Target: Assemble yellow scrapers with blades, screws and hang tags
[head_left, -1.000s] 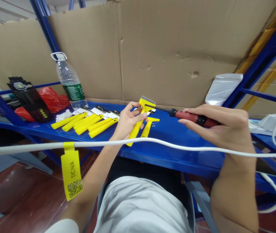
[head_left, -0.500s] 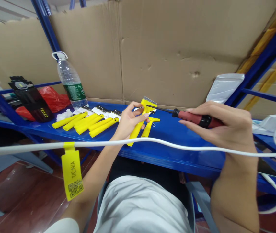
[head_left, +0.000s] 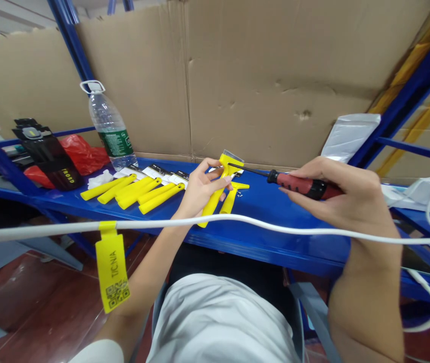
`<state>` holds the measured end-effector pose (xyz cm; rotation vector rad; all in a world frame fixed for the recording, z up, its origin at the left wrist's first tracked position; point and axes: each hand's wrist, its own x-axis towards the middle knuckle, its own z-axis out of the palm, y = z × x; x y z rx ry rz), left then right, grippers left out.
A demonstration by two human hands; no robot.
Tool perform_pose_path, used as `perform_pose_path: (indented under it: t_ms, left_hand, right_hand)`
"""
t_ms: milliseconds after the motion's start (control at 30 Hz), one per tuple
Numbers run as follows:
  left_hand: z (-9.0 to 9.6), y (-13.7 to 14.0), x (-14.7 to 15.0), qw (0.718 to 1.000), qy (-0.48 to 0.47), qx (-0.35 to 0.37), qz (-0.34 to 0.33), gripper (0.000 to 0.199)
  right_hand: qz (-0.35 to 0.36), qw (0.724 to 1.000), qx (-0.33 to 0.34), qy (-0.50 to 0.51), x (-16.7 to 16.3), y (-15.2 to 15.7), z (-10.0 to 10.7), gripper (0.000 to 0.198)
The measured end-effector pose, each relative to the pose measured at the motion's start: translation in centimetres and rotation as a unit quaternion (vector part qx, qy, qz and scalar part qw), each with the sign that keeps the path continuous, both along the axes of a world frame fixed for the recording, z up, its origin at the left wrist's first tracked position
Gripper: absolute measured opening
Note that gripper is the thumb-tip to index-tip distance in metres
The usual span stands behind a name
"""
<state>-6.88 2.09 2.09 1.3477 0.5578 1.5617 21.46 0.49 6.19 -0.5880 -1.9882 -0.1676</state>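
Observation:
My left hand (head_left: 203, 189) is closed around a yellow scraper (head_left: 211, 207), just below its wide head, which carries a clear strip along its top edge. In my right hand (head_left: 345, 194) is a screwdriver (head_left: 296, 184) with a dark red and black handle, fingers wrapped round it. Its long dark shaft points left, and the tip touches the scraper's head. Whether the tip sits in a screw is too small to tell. Beneath the held scraper lies a second yellow scraper part (head_left: 230, 199) on the blue table (head_left: 275, 214), with tiny dark bits beside it.
Several yellow handles (head_left: 139, 193) lie in a row on the left, by printed cards (head_left: 158, 174). Behind them stand a large clear bottle (head_left: 112, 128), a black bottle (head_left: 52, 156) and a red bag (head_left: 82, 154). A white cable (head_left: 275, 227) with a yellow tag (head_left: 112, 272) crosses the near view.
My right hand and the screwdriver handle have shifted slightly left. The left hand and the scraper stay nearly still, and the tip remains on the scraper's head.

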Motion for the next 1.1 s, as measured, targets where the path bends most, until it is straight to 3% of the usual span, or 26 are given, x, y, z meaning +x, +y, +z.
perform_pose_path:
  t_ms: [133, 267, 533, 633, 733, 900, 1100]
  left_hand:
    - [-0.13, 0.03, -0.04, 1.000, -0.002, -0.003, 0.000, 0.053]
    - [-0.15, 0.06, -0.07, 1.000, -0.013, -0.004, 0.007, 0.053]
    - [-0.06, 0.13, -0.01, 1.000, -0.001, -0.001, -0.002, 0.052]
    - [-0.12, 0.14, -0.01, 1.000, 0.001, 0.004, 0.001, 0.052]
    - [-0.21, 0.22, -0.05, 1.000, 0.004, 0.008, 0.002, 0.052]
    - [-0.33, 0.36, -0.07, 1.000, 0.010, 0.012, 0.004, 0.050]
    - [-0.38, 0.32, -0.10, 1.000, 0.016, 0.012, 0.013, 0.049]
  right_hand:
    - [-0.039, 0.999, 0.024, -0.007, 0.16, -0.35, -0.05, 0.018]
    - [-0.075, 0.997, -0.002, -0.027, 0.19, -0.58, -0.09, 0.021]
    - [-0.002, 1.000, -0.023, -0.008, 0.07, 0.06, 0.15, 0.031]
    - [0.018, 1.000, 0.017, -0.011, 0.05, 0.06, 0.15, 0.026]
    - [0.009, 0.999, 0.050, -0.004, -0.10, -0.25, 0.13, 0.025]
    - [-0.026, 0.999, 0.042, 0.006, -0.39, -0.76, 0.07, 0.019]
    - [-0.002, 0.997, 0.082, 0.007, -0.40, -0.34, -0.12, 0.022]
